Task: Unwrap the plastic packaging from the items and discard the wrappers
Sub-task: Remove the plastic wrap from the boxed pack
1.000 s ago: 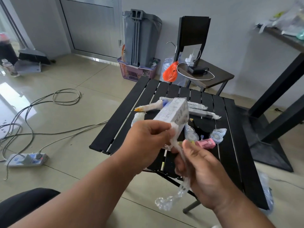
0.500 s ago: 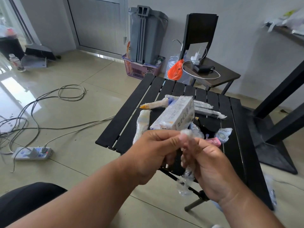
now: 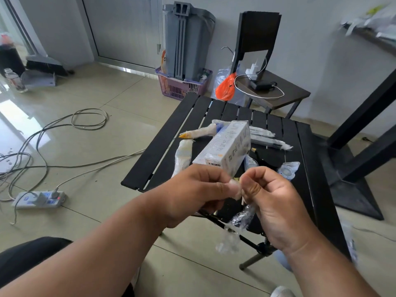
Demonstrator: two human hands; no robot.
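A white printed box wrapped in clear film is held above the black slatted table. My left hand grips its near end. My right hand pinches a twisted strand of clear plastic wrap that hangs down from the box's near corner. Several wrapped items lie on the table: a pen-shaped one with a yellow tip, a white wrapped roll, long wrapped sticks and a small round wrapped item.
Cables and a power strip lie on the tiled floor at left. Behind the table stand a purple basket, a grey folded item, an orange bag and a dark chair. A black table base is at right.
Both hands have risen and come together at the box's near end. The right hand has moved up along the plastic strand, which now hangs shorter below it.
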